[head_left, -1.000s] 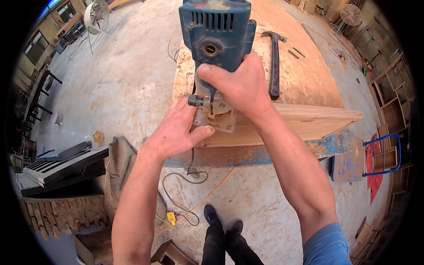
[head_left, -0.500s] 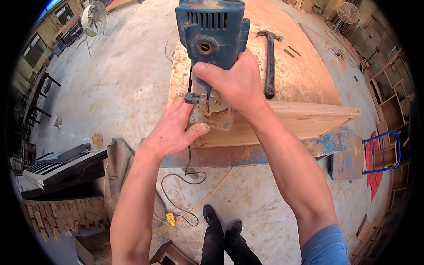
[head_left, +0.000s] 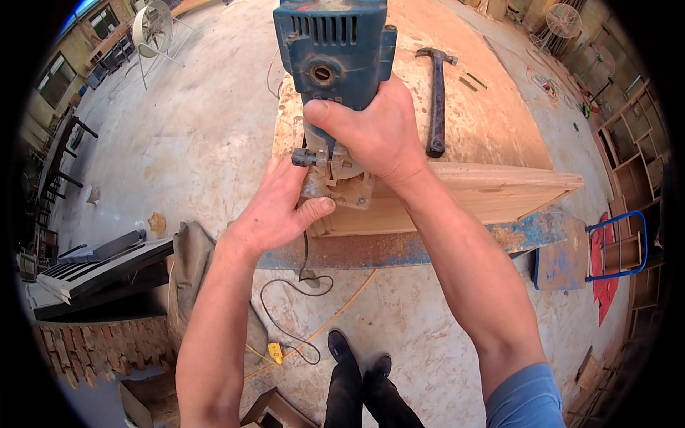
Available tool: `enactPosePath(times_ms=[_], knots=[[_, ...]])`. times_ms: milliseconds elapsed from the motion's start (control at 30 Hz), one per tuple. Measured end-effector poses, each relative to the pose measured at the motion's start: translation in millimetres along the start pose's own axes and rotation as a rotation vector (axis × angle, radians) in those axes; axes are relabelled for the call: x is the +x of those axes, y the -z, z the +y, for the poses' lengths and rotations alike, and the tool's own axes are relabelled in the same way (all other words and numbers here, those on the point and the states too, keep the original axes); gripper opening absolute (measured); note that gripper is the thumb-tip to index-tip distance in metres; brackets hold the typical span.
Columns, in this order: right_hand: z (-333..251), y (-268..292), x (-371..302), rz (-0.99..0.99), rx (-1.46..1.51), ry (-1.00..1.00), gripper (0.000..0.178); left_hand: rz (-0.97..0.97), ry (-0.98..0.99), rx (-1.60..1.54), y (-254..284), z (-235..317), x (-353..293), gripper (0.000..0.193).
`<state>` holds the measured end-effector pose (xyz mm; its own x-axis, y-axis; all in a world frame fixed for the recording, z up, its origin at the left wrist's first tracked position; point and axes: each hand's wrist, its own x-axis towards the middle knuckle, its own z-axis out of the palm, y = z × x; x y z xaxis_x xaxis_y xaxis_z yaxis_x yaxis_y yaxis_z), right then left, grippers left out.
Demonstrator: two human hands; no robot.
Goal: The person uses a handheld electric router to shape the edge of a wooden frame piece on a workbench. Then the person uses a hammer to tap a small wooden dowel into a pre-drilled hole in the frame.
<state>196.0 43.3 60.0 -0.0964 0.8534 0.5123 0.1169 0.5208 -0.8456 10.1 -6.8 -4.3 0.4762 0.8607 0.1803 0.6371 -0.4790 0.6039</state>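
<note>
A blue trim router stands on a clear base plate, over the left end of a light wooden frame. My right hand is wrapped round the router's body, thumb across its front. Lower down on the left, my left hand holds the base, its thumb along the plate's near edge. Its fingertips reach behind the router and are partly hidden. The router's bit cannot be seen clearly.
A claw hammer and two thin green pieces lie on the wooden bench top. A black cord trails over the floor near a yellow connector. At right stands a blue-handled trolley.
The router has shifted slightly to the left along the frame, and both my hands have moved with it. Their hold looks the same.
</note>
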Motion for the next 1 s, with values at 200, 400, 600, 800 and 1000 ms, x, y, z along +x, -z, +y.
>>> enactPosePath(times_ms=[200,400,600,800,1000], knots=[[-1.5,0.0,2.1,-0.005,0.021,-0.025,0.054,0.021,-0.016,-0.011,-1.5,-3.0,0.6,0.071],[0.8,0.2,2.8,0.011,0.013,-0.007,0.053,0.026,-0.027,0.030,-2.7,-5.3,1.4,0.073],[0.0,-0.4,4.3,0.010,-0.004,-0.012,0.054,0.005,-0.013,0.019,-0.2,-2.5,1.3,0.073],[0.4,0.2,5.2,0.005,-0.002,0.000,0.055,-0.008,0.037,-0.012,0.9,2.8,0.8,0.071],[3.7,-2.4,4.4,0.028,0.038,0.016,0.056,-0.027,0.043,-0.017,1.0,0.3,1.5,0.070]])
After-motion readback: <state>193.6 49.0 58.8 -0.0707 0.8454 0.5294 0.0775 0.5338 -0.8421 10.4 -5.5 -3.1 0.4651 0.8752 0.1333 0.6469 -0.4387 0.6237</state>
